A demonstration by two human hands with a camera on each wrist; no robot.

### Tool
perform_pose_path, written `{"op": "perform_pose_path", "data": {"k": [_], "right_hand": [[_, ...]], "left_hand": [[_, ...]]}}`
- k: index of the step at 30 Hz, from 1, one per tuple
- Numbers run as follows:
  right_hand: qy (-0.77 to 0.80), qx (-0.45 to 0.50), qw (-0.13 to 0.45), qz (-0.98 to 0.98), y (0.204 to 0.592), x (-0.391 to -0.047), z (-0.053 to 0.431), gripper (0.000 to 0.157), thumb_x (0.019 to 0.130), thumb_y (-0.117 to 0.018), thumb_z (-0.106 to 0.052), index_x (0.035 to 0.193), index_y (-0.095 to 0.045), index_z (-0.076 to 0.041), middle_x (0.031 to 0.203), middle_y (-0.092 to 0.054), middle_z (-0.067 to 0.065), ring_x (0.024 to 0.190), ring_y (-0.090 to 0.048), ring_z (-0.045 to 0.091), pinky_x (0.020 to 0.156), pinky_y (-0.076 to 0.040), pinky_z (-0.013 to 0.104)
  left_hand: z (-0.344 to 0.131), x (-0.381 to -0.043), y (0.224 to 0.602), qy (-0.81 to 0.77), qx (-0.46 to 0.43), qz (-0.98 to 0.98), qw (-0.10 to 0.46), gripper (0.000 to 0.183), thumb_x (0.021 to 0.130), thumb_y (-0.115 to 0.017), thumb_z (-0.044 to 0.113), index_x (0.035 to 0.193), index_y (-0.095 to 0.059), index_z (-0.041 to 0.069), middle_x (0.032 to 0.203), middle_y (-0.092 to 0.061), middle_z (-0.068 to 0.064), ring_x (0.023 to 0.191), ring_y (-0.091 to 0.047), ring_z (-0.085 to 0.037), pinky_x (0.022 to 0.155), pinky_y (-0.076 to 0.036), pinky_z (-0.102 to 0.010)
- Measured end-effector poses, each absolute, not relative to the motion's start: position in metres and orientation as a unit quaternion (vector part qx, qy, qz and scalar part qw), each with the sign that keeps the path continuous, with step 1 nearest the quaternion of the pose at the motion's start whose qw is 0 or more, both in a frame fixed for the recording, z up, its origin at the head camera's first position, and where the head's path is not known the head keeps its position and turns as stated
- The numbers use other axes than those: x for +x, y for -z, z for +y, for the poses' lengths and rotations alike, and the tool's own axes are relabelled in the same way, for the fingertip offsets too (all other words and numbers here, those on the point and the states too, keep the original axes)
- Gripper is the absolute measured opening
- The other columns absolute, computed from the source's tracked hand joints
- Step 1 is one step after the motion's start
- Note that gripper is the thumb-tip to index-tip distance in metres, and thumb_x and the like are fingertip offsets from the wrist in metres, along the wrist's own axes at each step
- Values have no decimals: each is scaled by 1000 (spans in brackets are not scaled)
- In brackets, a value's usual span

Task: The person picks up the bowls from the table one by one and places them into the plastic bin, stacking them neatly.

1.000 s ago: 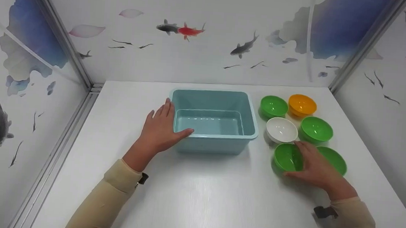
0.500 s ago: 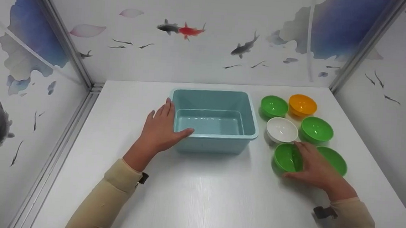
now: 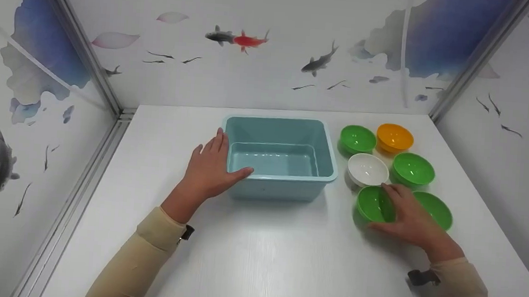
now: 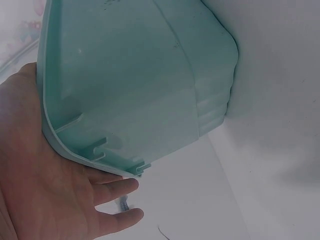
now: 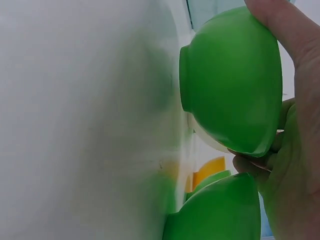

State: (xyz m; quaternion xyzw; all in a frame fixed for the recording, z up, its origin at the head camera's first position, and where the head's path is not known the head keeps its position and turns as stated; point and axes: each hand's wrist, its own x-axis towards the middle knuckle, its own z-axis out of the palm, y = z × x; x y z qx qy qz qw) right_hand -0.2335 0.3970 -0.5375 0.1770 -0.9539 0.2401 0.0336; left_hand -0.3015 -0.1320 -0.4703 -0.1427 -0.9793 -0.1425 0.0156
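Observation:
My left hand (image 3: 208,167) rests on the left front corner of a pale blue plastic basin (image 3: 280,187), its fingers fairly straight along the left side and the thumb over the front rim. In the left wrist view the basin's outer wall (image 4: 125,80) fills the middle, with the palm against the rim. My right hand (image 3: 411,219) grips a green bowl (image 3: 373,203) by its rim, thumb on the near side and fingers on the far side. The right wrist view shows this bowl (image 5: 232,82) from below; whether its foot touches the table I cannot tell.
Just right of the gripped bowl stands another green bowl (image 3: 437,209), partly behind the right hand. Beyond are a white bowl (image 3: 367,169), two more green bowls (image 3: 413,169) and an orange bowl (image 3: 394,138). Printed panels (image 3: 269,83) wall the white table (image 3: 256,260) at back and sides.
My right hand and the gripped green bowl have shifted very slightly up and left in the head view. The left hand and the basin look unmoved.

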Motion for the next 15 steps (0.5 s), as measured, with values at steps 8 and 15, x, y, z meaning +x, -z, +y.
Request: {"op": "perform_pose_path", "data": {"k": [8,15], "right_hand": [[-287,189,52,-938,532,-235,395,111,81,-101,-40,163,-44,9,151,-45,28,138,-49,50,111,-41,78],[-315,210,72,-923,522,-241,391,109,76,-104,-33,161,-48,6,147,-47,28,137,-48,47,110,-40,77]], "left_hand": [[-131,-301,469,148,-141,-979,15,128,95,-47,90,175,-13,-3,184,-12,-20,167,-24,-37,132,-18,-63],[-131,-301,470,154,-136,-978,18,127,95,-48,89,175,-13,-3,184,-13,-20,167,-25,-38,132,-18,-63]]}}
